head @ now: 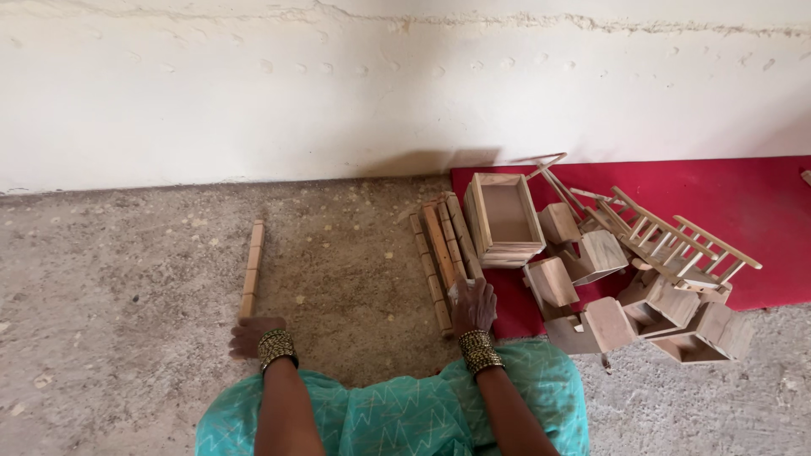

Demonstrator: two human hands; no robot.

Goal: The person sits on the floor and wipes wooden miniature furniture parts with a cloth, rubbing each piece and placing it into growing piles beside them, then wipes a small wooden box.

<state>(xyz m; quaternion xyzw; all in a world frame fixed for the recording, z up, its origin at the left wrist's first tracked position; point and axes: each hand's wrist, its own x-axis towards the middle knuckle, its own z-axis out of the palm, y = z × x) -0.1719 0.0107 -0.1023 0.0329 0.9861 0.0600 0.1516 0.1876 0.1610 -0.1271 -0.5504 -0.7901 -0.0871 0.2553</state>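
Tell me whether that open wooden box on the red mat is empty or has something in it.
Empty. The wooden box lies on the red mat with its opening towards the camera, and only its bare inner panel shows.

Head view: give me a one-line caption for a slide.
Left hand touches a lone wooden strip; right hand rests on a strip bundle beside wooden boxes.

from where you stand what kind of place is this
Probably a small home woodcraft workspace, on the ground. The rough concrete floor meets a plain white wall, a red mat holds a pile of unfinished wooden boxes, and loose wooden strips lie by the right hand.
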